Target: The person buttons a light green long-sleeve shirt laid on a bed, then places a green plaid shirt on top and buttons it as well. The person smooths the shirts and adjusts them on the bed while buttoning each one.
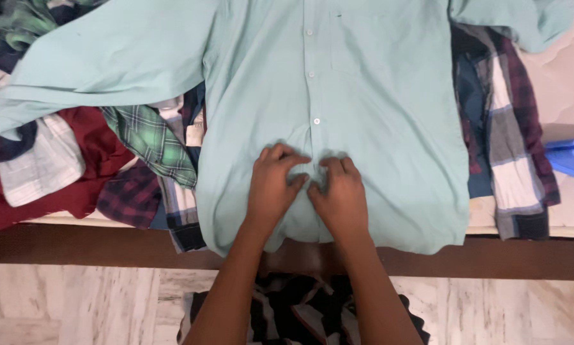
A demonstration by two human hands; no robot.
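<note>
I see the mint-green button-up shirt (pixel 363 115) lying flat, front up, on the bed (pixel 568 83), over a heap of plaid shirts (pixel 153 140). Both my hands, left hand (pixel 273 185) and right hand (pixel 341 195), pinch its placket near the hem, fingers (pixel 287 156) curled on fabric. 1 blue hanger (pixel 571 160) lies right.

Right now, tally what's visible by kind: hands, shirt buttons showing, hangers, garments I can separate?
Hands: 2, left hand and right hand, both on the mint shirt
Visible buttons on its placket: 3, top button
Blue hanger: 1
Garments told apart: 4, the mint shirt, green plaid shirt, maroon cloth, grey-maroon plaid shirt
Total: 10
</note>
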